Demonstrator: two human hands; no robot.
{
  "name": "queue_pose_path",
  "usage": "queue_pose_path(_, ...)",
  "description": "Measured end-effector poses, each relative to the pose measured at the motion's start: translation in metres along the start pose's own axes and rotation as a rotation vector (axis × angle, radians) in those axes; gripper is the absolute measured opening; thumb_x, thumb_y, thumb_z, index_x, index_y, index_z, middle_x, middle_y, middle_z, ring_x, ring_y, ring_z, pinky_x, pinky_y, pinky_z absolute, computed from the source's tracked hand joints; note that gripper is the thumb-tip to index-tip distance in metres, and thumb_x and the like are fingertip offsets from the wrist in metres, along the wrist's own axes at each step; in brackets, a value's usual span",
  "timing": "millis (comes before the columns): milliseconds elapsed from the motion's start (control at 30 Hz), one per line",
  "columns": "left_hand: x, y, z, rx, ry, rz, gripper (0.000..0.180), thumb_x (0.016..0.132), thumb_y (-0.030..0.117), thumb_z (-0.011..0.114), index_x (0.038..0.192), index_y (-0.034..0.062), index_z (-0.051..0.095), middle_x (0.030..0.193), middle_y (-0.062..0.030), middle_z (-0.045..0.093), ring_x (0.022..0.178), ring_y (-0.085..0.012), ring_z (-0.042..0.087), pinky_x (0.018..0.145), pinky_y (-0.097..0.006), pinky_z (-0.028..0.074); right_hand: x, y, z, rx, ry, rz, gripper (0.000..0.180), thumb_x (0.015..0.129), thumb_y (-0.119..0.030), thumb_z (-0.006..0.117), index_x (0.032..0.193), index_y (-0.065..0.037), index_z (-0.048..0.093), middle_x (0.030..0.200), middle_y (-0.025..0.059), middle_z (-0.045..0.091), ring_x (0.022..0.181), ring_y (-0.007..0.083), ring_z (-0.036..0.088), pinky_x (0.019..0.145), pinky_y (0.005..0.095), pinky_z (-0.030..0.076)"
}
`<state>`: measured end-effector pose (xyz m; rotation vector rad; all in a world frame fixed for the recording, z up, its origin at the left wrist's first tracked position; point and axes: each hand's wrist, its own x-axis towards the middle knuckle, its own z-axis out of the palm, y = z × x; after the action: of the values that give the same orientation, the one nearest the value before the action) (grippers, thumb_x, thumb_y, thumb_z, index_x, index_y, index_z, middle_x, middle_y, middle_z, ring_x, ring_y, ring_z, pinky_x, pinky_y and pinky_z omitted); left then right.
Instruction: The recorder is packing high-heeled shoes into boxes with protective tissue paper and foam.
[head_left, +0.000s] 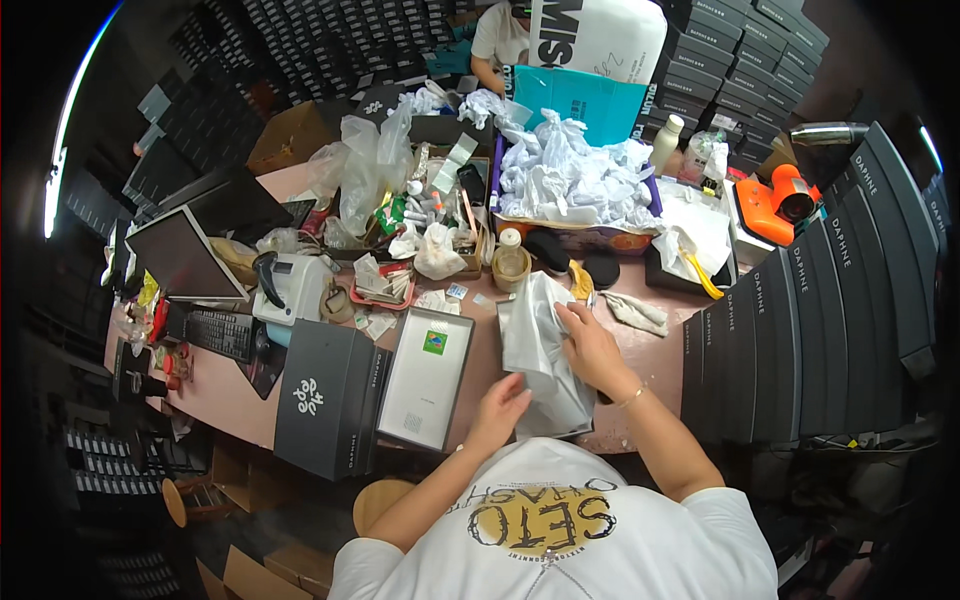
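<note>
Resting under both hands, white bag, right hand on top, left hand at its edge

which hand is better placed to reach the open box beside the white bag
Left, probably. The left hand rests on the white bag's near edge, right beside the open box. The right hand lies on the bag's far side, so it would have to cross over.
</note>
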<state>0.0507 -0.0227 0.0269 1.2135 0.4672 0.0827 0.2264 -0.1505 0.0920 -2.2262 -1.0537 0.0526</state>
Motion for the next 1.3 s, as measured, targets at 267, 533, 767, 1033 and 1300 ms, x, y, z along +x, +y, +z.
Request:
queue_pose_path(267, 0.006, 0.044, 0.045, -0.592, -0.095, -0.188, 0.068, 0.093, 0.063, 0.033, 0.143, 0.0169, 0.03, 0.14, -0.0023, 0.04, 0.131, -0.019, 0.036, 0.105, -0.041, 0.032, -0.021, -0.073, 0.011, 0.248, 0.265, -0.034, 0.061, 0.072, 0.001, 0.054, 0.132, -0.006, 0.046, 0.134, 0.0214, 0.038, 0.117, 0.0392, 0.042, 0.1, 0.0438, 0.037)
queue_pose_path(533, -0.001, 0.061, 0.034, -0.57, 0.018, -0.19, 0.063, 0.097, 0.052, 0.033, 0.144, 0.0108, 0.026, 0.142, -0.0062, 0.037, 0.129, -0.0211, 0.039, 0.105, -0.036, 0.035, -0.031, -0.088, 0.009, 0.211, 0.167, -0.231, 0.057, 0.078, -0.014, 0.065, 0.131, -0.003, 0.047, 0.134, 0.0201, 0.039, 0.119, 0.0368, 0.041, 0.101, 0.0427, 0.034)
queue_pose_path(767, 0.007, 0.047, -0.019, -0.52, -0.161, 0.034, 0.059, 0.095, 0.042, 0.043, 0.142, 0.01, 0.029, 0.136, -0.0087, 0.045, 0.123, -0.0247, 0.048, 0.103, -0.04, 0.04, 0.024, -0.066, -0.033, 0.215, -0.043, -0.076, 0.03, 0.079, -0.022, 0.071, 0.095, -0.001, 0.057, 0.095, 0.0157, 0.055, 0.086, 0.0333, 0.054, 0.073, 0.038, 0.044)
queue_pose_path(1033, 0.002, 0.069, -0.043, -0.018, -0.273, 0.186, 0.057, 0.094, 0.038, 0.047, 0.141, 0.0091, 0.032, 0.134, -0.0076, 0.047, 0.119, -0.0207, 0.05, 0.101, -0.035, 0.041, -0.055, -0.042, 0.023, -0.177, -0.732, -0.42, 0.017, 0.075, -0.013, 0.07, 0.086, -0.004, 0.06, 0.09, 0.0117, 0.061, 0.082, 0.0294, 0.059, 0.072, 0.0369, 0.048)
queue_pose_path(1300, 0.024, 0.069, -0.047, -0.33, -0.191, 0.077, 0.057, 0.095, 0.037, 0.045, 0.141, 0.0082, 0.032, 0.135, -0.0089, 0.046, 0.121, -0.0217, 0.048, 0.102, -0.035, 0.039, 0.066, -0.124, -0.117, 0.328, -0.105, -0.571, 0.087, 0.073, -0.045, 0.074, 0.135, 0.004, 0.039, 0.127, 0.0229, 0.051, 0.118, 0.0364, 0.05, 0.102, 0.0422, 0.038)
